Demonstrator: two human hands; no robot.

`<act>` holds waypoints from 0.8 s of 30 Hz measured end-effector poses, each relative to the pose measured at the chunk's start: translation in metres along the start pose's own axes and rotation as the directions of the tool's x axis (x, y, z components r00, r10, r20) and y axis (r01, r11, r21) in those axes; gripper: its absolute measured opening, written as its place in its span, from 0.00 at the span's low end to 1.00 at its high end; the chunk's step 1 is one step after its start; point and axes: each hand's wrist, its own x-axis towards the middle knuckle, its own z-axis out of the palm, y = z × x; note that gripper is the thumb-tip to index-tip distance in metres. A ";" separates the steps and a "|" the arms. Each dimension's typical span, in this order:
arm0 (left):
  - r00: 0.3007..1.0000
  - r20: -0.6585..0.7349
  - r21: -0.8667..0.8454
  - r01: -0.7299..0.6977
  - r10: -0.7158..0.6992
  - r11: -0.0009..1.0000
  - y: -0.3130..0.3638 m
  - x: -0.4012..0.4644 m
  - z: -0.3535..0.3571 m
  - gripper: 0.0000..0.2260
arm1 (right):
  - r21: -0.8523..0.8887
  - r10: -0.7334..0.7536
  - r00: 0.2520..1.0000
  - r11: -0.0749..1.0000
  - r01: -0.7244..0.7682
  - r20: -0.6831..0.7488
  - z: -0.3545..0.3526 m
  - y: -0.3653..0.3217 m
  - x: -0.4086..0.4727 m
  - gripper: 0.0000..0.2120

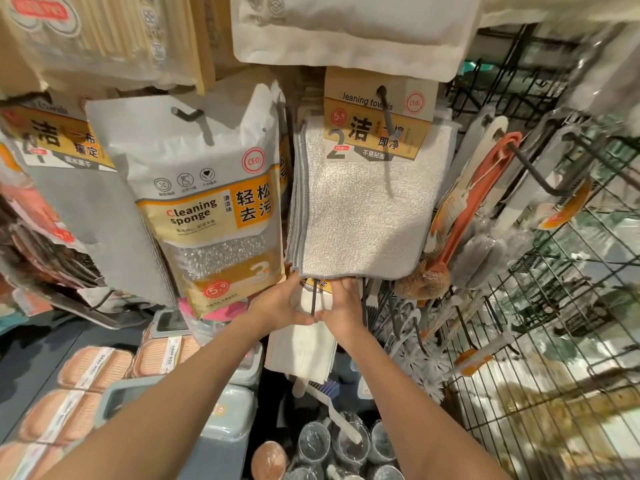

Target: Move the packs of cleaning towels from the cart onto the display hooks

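We observed both bare hands raised together at the centre of the head view, at a low black metal display hook whose rod ran straight down between them. The left hand lay at 9 o'clock of that rod and the right hand at 3 o'clock, their thumbs touching just below the rod's tip. Between them they held a pack of white cleaning towels with a yellow printed header card: the fingers of each hand were curled round the pack's upper part, the header sat at the rod, and the cloth hung down towards 6 o'clock. We could not tell whether the header's hole was already on the rod. Directly at 12 o'clock of the hands hung a grey-edged silver-white pack of cleaning towels with a beige and yellow header, several deep on its own hook, its lower edge just above the fingertips. At 10 o'clock of the hands hung a white and yellow cleaning sponge bag. At 2 o'clock an orange long-handled brush hung on a wire grid panel. At 8 o'clock lay peach-coloured soap boxes with white paper bands, and at 6 o'clock stood clear wrapped tumblers.
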 end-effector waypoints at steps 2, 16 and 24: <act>1.000 -0.018 -0.006 -0.002 0.002 1.000 0.001 -0.002 0.002 0.42 | -0.012 -0.007 1.000 1.000 0.007 0.001 -0.002 -0.002 -0.003 0.41; 0.995 -0.064 0.034 -0.074 0.076 0.997 0.009 -0.042 0.020 0.50 | -0.120 0.049 0.978 0.992 -0.025 0.201 -0.018 -0.014 -0.042 0.46; 0.996 -0.045 0.053 -0.073 0.075 0.996 0.025 -0.080 0.006 0.45 | -0.065 0.068 0.960 0.997 -0.053 0.271 -0.044 -0.033 -0.084 0.37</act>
